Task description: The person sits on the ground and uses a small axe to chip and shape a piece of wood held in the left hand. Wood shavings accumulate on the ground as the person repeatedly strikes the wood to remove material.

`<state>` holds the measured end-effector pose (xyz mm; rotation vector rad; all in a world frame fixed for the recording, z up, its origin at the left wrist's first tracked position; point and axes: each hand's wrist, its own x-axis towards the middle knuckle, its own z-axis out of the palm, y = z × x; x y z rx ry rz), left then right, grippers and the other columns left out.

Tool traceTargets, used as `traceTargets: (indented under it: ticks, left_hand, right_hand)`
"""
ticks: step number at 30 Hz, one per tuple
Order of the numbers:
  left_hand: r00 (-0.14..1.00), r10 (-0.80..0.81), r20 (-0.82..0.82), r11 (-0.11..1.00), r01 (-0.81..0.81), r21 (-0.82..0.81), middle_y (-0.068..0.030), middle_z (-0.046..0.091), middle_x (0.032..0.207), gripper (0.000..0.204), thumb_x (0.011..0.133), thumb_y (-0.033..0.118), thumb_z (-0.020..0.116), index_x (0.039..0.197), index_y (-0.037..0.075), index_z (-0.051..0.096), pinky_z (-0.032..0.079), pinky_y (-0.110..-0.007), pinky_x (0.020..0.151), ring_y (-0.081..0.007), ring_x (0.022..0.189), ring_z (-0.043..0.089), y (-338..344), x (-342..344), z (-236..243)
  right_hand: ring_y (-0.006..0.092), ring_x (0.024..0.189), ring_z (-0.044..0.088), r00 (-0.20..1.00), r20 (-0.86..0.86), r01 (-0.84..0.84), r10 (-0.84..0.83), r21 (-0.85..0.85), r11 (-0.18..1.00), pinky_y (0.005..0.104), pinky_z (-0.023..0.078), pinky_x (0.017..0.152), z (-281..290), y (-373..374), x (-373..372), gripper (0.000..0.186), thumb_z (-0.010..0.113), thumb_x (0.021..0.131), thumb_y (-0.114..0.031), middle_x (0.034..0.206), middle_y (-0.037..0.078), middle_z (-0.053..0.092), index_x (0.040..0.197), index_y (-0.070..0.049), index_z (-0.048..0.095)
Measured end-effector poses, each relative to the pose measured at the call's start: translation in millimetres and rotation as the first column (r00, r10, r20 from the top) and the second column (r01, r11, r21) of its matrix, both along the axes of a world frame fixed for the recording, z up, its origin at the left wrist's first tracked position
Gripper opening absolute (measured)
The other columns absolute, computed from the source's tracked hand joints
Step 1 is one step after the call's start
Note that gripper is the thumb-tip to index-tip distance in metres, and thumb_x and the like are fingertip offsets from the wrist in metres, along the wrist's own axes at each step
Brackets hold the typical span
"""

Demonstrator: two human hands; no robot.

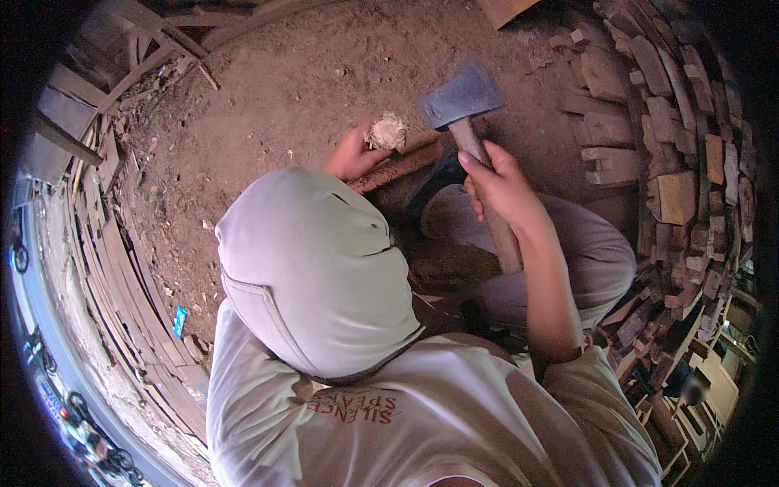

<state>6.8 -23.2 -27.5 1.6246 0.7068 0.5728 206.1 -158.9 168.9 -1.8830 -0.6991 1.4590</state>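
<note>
My right hand [505, 187] is closed around the wooden handle of a hatchet [464, 96], its dark steel head raised and pointing away from me. Just left of the head, my left hand [350, 154] grips a piece of wood [386, 132] whose pale, splintered end faces up. The rest of that piece and some of the left fingers are hidden. Beside the left hand, a reddish-brown length of timber [406, 162] lies at a slant, partly behind my raised left knee [316, 260]. The hatchet head and the splintered end are apart.
Bare earth with small chips [268, 105] spreads ahead. Stacked wood blocks [677, 195] line the right side. Long planks [122, 268] lie on the left, with a small blue packet [179, 321] near them. Motorcycles [101, 446] stand beyond. A board [507, 10] shows at the top.
</note>
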Motion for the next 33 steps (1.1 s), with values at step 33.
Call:
traceTargets:
  ticks: [33]
  left_hand:
    - [0.982,-0.149,-0.119,0.987,0.141,-0.075,-0.0176,0.067,0.103,0.037,0.082,0.011,0.067,0.116,0.0,0.056,0.05,-0.039,0.083,-0.028,0.096,0.066,-2.9,10.1,15.8]
  right_hand:
    - [0.0379,0.096,0.064,0.723,0.667,-0.359,0.177,0.145,0.922,0.0476,0.047,0.082,-33.5,32.6,-30.5,0.052,0.06,0.091,-0.041,0.095,0.026,0.064,0.119,0.002,0.051]
